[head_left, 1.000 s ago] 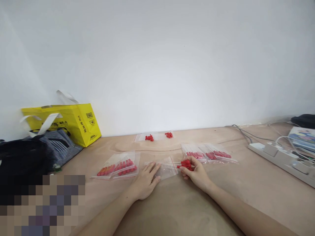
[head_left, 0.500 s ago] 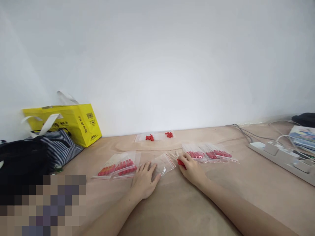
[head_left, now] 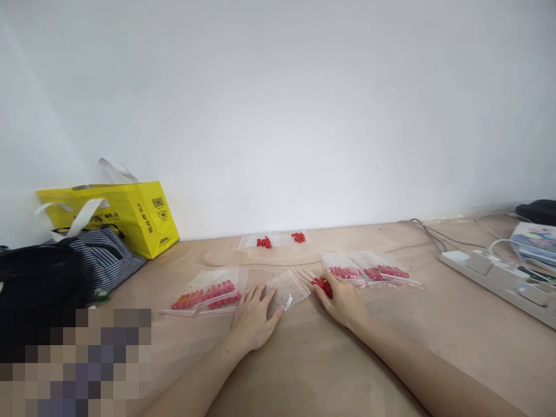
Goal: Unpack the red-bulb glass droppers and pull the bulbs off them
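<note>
My left hand [head_left: 255, 317] lies flat with fingers spread, its fingertips on the left part of a clear zip bag [head_left: 286, 289]. The bag's red-lined edge faces right. My right hand [head_left: 341, 298] curls round the red ends of a bunch of thin, pale sticks [head_left: 322, 285]. The sticks' pale ends point up and left and reach the bag's red-lined edge; whether any are inside it I cannot tell. Left of my left hand lie filled bags of red-ended sticks [head_left: 223, 292]. More filled bags [head_left: 373, 272] lie just beyond my right hand.
Two small piles of red pieces [head_left: 264, 242] lie on clear bags by the wall. A yellow shopping bag [head_left: 147, 217], a striped bag [head_left: 104, 260] and a black bag [head_left: 39, 278] stand at left. At right are a white power strip [head_left: 499, 278], cables and books [head_left: 534, 243].
My right hand has lowered the bunch of sticks, and they now lie flatter and more in line, with more of the red ends showing. My left hand stays on the bag.
</note>
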`<state>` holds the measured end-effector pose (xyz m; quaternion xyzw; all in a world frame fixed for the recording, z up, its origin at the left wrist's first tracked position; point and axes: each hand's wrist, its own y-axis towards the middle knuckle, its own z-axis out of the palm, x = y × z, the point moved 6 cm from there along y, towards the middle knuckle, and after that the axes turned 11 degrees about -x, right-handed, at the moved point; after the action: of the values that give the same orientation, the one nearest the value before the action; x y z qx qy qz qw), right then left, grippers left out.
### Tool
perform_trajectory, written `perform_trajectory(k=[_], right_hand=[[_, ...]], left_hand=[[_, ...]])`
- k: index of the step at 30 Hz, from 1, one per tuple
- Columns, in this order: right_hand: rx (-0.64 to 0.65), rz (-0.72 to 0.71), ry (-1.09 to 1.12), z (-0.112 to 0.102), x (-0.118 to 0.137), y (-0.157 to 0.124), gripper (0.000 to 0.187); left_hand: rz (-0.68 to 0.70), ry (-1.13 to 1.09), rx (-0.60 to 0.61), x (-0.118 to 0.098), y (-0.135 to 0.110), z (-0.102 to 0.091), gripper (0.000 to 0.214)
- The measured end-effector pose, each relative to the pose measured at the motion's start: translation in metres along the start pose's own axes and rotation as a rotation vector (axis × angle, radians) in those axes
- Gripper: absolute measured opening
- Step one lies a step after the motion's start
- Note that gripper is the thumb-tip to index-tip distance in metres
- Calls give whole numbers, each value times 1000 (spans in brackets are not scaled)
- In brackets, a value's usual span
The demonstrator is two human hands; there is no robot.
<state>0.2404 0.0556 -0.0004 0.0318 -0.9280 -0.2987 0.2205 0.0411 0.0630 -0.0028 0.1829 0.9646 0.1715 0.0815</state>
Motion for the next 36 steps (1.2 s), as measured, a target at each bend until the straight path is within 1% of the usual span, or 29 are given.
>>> perform_trajectory(k=[3,7,8,10,14,16,17,20,23,25,27,31,34,36], right_hand=[[1,90,102,2,-9,1,27],[-71,102,265,-2,-12,3,20],[-71,106,315,-3,-12,3,20],[-6,122,428,-2,-13,3,22],[203,133,652,5,-8,-3,35],[252,121,723,7,-5,-6,39],[259,114,739,7,-3,-6,37],[226,80,688,6,2,-6,25],[150,30,534,3,5,-5,15],[108,33,451,2,5,-3,12],[79,76,399,3,1,-3,15],[39,146,315,4,-6,-3,28],[60,130,275,3,-6,-5,38],[108,88,271,4,-3,-6,39]], left_hand=[[-6,-7,6,0,1,1,53],[-4,-14,13,0,2,0,54],[-5,-15,18,0,1,-1,54],[-10,-13,19,0,1,-1,53],[-20,-10,-4,2,0,0,51],[-15,-19,-13,2,1,0,51],[-12,-25,-15,2,1,1,51],[-6,-47,-7,3,3,2,50],[-5,-59,-23,5,6,3,48],[-9,-59,-47,7,7,3,45],[-17,-58,-69,8,8,3,42],[-24,-69,-101,10,8,1,38],[-24,-87,-123,11,9,2,36],[-28,-106,-136,12,9,2,34]])
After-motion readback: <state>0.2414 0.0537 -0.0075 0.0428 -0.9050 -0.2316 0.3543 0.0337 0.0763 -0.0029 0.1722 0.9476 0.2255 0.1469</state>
